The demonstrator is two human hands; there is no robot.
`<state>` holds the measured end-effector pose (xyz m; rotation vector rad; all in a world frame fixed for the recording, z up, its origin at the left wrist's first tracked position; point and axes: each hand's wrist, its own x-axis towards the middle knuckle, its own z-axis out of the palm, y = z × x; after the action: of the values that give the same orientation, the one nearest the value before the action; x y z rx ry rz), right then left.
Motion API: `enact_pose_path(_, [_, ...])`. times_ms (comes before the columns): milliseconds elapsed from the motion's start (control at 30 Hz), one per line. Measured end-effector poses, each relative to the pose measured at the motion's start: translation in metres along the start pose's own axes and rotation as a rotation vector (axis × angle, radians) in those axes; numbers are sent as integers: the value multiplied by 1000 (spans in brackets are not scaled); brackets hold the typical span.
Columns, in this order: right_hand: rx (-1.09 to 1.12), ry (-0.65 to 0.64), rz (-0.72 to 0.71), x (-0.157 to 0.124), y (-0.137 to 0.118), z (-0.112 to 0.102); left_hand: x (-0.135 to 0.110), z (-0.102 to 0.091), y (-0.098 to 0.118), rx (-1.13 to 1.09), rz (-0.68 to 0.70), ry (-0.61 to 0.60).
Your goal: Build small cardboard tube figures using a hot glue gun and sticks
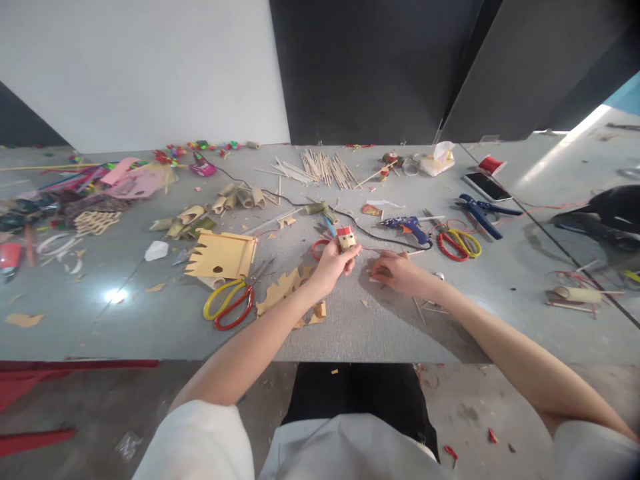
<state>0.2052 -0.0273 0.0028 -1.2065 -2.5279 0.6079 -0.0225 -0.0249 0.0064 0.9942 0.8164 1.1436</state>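
Observation:
My left hand (334,265) is closed on a small bamboo figure (346,239), a pale piece with a red top and dark dots like eyes. It is held upright above the table. To its right, my right hand (395,272) is low at the tabletop with its fingers curled together; what they pinch, if anything, is too small to make out. A thin red cord (370,250) runs between the two hands. Behind my left hand lies a red-handled tool (319,250), partly hidden. Beyond my right hand rests a blue glue gun (407,228) with a black cable.
Scissors (234,303) and torn yellow card (223,255) lie left; more scissors (459,244), blue pliers (481,213) and a phone (487,186) lie right. Thin sticks (327,169) and bamboo pieces (235,198) are spread farther back. Dark panels (370,73) stand behind the table.

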Motion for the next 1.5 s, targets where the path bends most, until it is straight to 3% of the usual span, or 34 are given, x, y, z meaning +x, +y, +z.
enact_pose_path(600, [-22, -61, 0, -5, -8, 1, 0, 0, 0, 32, -2, -5])
enact_pose_path(767, [73, 90, 10, -2, -9, -2, -2, 0, 2, 63, -45, 2])
enact_pose_path(967, [368, 318, 91, 2, -12, -6, -9, 4, 4, 129, -126, -39])
enact_pose_path(1333, [590, 367, 65, 3, -13, 3, -13, 7, 7, 215, -90, -60])
enact_pose_path(1500, [576, 374, 33, 3, -13, 5, -14, 8, 5, 251, -57, -49])
